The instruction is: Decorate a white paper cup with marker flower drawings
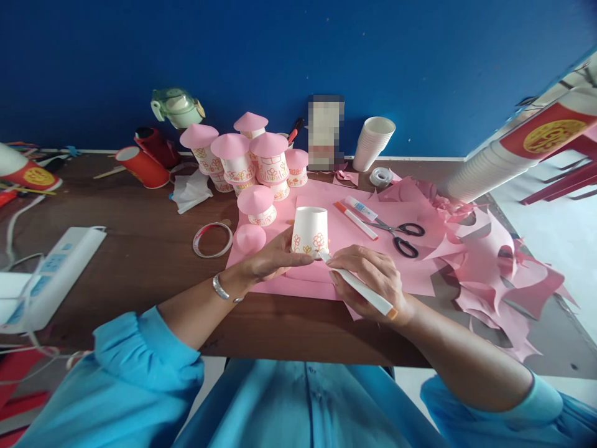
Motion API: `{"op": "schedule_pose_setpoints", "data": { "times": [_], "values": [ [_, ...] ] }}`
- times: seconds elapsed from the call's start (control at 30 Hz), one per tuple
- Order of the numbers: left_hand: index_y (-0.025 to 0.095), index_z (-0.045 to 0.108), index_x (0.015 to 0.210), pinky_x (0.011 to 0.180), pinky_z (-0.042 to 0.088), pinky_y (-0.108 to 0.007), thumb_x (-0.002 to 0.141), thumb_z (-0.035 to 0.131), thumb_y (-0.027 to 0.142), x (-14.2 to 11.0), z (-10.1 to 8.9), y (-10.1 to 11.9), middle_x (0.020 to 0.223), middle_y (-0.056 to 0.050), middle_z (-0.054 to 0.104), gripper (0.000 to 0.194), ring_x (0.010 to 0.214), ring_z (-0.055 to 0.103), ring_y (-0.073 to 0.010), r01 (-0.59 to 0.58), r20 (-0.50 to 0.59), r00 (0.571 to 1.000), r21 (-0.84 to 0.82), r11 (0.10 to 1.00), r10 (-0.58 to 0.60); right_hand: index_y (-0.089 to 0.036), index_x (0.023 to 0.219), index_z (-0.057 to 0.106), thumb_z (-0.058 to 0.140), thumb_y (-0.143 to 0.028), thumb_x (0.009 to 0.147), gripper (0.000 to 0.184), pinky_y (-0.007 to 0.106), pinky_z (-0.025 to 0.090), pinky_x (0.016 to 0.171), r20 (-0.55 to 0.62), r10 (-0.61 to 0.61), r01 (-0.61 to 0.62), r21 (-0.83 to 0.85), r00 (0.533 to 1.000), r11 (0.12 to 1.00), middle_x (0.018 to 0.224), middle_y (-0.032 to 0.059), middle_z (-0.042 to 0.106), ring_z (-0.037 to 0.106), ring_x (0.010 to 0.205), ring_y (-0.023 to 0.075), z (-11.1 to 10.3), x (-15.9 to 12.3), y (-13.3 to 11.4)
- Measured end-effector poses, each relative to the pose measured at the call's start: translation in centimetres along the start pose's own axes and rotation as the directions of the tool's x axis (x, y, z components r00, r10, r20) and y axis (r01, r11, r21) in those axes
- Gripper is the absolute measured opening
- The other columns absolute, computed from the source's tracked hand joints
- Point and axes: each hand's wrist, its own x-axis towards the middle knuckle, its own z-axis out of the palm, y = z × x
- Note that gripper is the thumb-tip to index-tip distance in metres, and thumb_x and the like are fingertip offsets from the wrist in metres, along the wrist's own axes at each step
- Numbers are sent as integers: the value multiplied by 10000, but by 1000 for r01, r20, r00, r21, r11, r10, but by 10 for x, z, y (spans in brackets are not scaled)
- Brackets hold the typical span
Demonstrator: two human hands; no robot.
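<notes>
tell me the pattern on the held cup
Orange and yellow flowers on the white cup, best in head view.

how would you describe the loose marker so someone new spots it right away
On the brown table, find the big pink paper sheet. On it, left of the black scissors, lies a slanting white pen with orange ends, beside a shorter white-and-blue tube. Unlike the similar marker in the right hand, it lies loose.

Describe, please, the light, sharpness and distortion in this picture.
Head view: soft, dim light on the brown table, brighter floor at right; held cup fairly clear; stacked cups at the right edge stretched by lens distortion; pixelated patch over an upright object by the blue wall.
</notes>
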Motion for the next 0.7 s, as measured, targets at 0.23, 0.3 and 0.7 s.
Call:
{"op": "schedule_pose_setpoints", "data": {
  "times": [0.23,0.3,0.7],
  "values": [
    [188,676,1205,917,515,-382,809,907,330,0,-1,0,1164,-87,744,480,1101,683,-263,20,-14,1000,36,999,-20,-202,1157,631,647,-66,952,246,298,658,716,20,-11,10,36,1000,999,890,30,758,770,805,178,0,1,-1],
    [193,678,1215,906,513,-377,803,913,335,0,-2,0,1162,-84,741,495,1103,679,-263,15,-17,1000,38,999,-15,-206,1160,627,641,-73,956,244,302,662,707,28,-14,12,43,1000,999,887,28,759,771,799,178,-1,2,-1],
    [243,700,1222,1011,557,-391,860,850,277,-3,-8,-6,1245,-79,767,393,1177,722,-265,-60,17,998,-83,995,62,-190,1166,642,618,-81,968,228,304,659,695,-81,-9,10,12,997,1000,890,53,734,745,778,177,-4,1,0]
  ]
}}
